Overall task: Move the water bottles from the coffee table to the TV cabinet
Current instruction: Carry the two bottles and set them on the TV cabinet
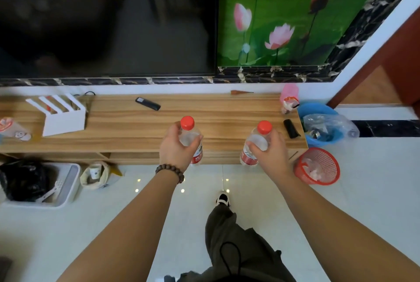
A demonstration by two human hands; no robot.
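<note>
The left hand (176, 145) is wrapped around one water bottle (191, 139), and the right hand (271, 148) is wrapped around the other water bottle (255, 143). Each hand holds its bottle up high, at the shoulder just under the red cap. The caps stick up above the fingers, and the red labels hang down below the palms.

Both bottles stand nearly upright, close to the front edge of the wooden TV cabinet (227, 111). I cannot tell if their bottoms sit on the top yet or hang just in front of it.

The bottles are clear, thin plastic — they look like they bend in if you squeeze hard. They seem to have water inside, so they are likely a bit heavy, though one hand is enough for each. The plastic is smooth and could slip, so a snug hold around the body works best, not a pinch on the cap.

Past the left hand lies a black remote (147, 103). Just beside the right hand sits a small black thing (291, 128) — a bottle could bump it.
</note>
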